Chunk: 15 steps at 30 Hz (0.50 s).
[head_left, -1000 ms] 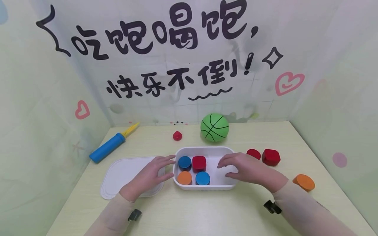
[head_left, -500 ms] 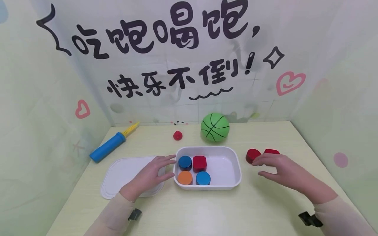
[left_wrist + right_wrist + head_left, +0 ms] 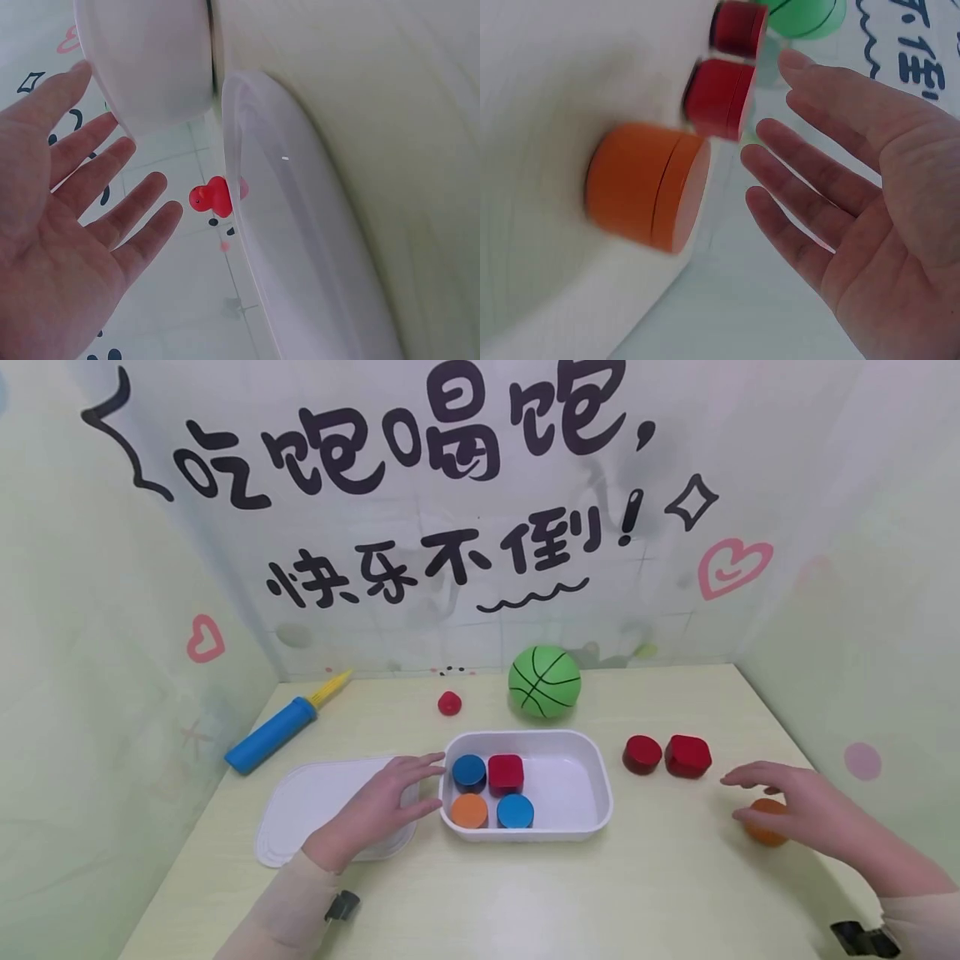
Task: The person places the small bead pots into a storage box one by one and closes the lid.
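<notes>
My left hand [image 3: 380, 803] touches or nearly touches the left end of a white tray [image 3: 566, 835], its fingers spread and relaxed. Inside the tray stand a dark blue round tin [image 3: 469, 772], a red square tin [image 3: 506, 774], an orange round tin [image 3: 469, 812] and a lighter blue round tin [image 3: 515, 812]. Over at the right, my right hand [image 3: 806, 806] hovers above another orange tin [image 3: 641, 187], partly hiding it in the head view; nothing is in its fingers. Beyond it are a red round tin [image 3: 642, 755] and a red squarish tin [image 3: 687, 757].
A white lid [image 3: 315, 802] lies under my left forearm's side. Farther back are a blue hand pump [image 3: 273, 735] with a yellow nozzle, a small red rubber duck [image 3: 211, 197] and a green ball [image 3: 544, 682] with basketball lines. Printed cloth walls enclose the table.
My right hand has moved from over the tray, past the red tins, to the orange tin at the right. My left hand has stayed in place.
</notes>
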### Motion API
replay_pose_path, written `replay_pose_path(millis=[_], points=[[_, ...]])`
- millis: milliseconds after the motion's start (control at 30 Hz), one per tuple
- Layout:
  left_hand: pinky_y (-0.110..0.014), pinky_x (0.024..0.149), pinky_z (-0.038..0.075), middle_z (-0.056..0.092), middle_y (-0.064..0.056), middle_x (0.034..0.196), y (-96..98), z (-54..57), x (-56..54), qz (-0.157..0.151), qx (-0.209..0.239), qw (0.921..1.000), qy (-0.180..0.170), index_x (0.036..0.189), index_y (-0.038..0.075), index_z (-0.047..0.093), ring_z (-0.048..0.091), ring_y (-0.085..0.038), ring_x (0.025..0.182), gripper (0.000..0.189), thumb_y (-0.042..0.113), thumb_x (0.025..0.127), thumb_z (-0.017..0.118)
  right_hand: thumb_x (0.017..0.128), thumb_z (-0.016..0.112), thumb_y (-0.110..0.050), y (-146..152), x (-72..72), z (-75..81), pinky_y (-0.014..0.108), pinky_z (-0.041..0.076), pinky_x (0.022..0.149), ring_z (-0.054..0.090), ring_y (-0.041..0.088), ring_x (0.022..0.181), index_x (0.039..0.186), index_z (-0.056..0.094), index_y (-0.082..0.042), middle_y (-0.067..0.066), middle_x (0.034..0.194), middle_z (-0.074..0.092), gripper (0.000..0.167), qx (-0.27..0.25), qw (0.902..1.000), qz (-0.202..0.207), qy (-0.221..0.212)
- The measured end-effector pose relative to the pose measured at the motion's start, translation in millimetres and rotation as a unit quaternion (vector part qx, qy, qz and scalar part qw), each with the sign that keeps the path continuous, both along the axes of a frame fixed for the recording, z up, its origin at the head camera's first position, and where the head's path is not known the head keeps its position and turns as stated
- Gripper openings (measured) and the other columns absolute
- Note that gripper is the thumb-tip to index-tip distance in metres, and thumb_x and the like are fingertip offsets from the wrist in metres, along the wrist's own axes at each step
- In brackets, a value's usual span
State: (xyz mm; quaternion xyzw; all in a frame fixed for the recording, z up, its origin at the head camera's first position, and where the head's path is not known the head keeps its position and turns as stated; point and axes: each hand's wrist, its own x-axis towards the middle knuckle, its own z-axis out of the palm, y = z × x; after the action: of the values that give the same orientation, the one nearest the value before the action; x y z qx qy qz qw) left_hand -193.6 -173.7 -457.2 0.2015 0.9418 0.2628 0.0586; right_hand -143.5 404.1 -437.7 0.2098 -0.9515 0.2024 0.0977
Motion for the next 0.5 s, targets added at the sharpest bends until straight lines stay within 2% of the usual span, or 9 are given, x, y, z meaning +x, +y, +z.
replay_pose_path(millis=[100, 233, 500], points=[[-0.056, 0.111, 0.049, 0.046, 0.015, 0.160, -1.0, 0.8, -0.3, 0.000, -0.001, 1.0000, 0.001, 0.144, 0.035, 0.061, 0.043, -0.024, 0.148, 0.058, 0.050, 0.091, 0.077, 0.073, 0.094, -0.022, 13.9, 5.8, -2.9, 0.004, 0.045, 0.080, 0.056, -0.014, 0.101, 0.115, 0.075, -0.018, -0.010, 0.110, 0.074, 0.047, 0.005, 0.9999, -0.014, -0.005], [-0.056, 0.111, 0.049, 0.045, 0.015, 0.160, -1.6, -0.1, -0.6, -0.003, -0.005, 1.0000, 0.000, 0.145, 0.036, 0.060, 0.043, -0.024, 0.148, 0.058, 0.050, 0.091, 0.076, 0.068, 0.097, -0.022, 26.0, 13.7, -8.3, 0.001, 0.042, 0.080, 0.052, -0.020, 0.103, 0.113, 0.075, -0.014, -0.013, 0.108, 0.074, 0.051, 0.003, 0.9999, -0.008, 0.007], [-0.055, 0.111, 0.050, 0.046, 0.014, 0.159, -0.9, 1.2, 1.0, 0.002, -0.004, 1.0000, -0.002, 0.144, 0.035, 0.060, 0.043, -0.023, 0.148, 0.058, 0.048, 0.091, 0.077, 0.060, 0.100, -0.020, 39.2, 20.6, -14.6, 0.008, 0.045, 0.072, 0.061, -0.011, 0.092, 0.109, 0.076, -0.016, -0.016, 0.103, 0.071, 0.054, 0.015, 0.9994, -0.008, 0.029]])
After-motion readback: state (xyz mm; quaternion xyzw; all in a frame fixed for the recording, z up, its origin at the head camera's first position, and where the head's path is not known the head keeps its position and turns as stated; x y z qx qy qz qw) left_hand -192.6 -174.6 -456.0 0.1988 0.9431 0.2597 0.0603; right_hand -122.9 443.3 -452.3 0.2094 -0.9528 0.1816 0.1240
